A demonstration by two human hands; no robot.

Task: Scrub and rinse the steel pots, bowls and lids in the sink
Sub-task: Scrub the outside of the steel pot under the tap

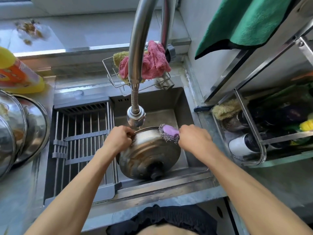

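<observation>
1. From the head camera, a steel lid [149, 155] stood tilted on edge inside the sink [189, 106], its domed top and black knob facing the person.
2. The left hand [118, 139] had its fingers curled over the lid's upper left rim, gripping it.
3. The right hand [193, 138] pinched the purple handle of a steel-wool scrubber [169, 133], whose wiry pad pressed against the lid's upper right edge.
4. Just beyond both hands hung the faucet head [136, 117] on its flexible neck, close above the lid's far rim; whether water ran I couldn't tell.
5. Left of the left hand, a slatted drying rack [83, 141] lay across that half of the sink.
6. Farther left of that hand, stacked steel pots [18, 131] sat on the counter, with a yellow detergent bottle [18, 73] behind them.
7. Past the faucet, a wire caddy [116, 82] held a pink cloth [152, 63].
8. To the right of the right hand stood a metal shelf [254, 133] crowded with bottles and brushes, and a green towel [245, 21] hung above it.
</observation>
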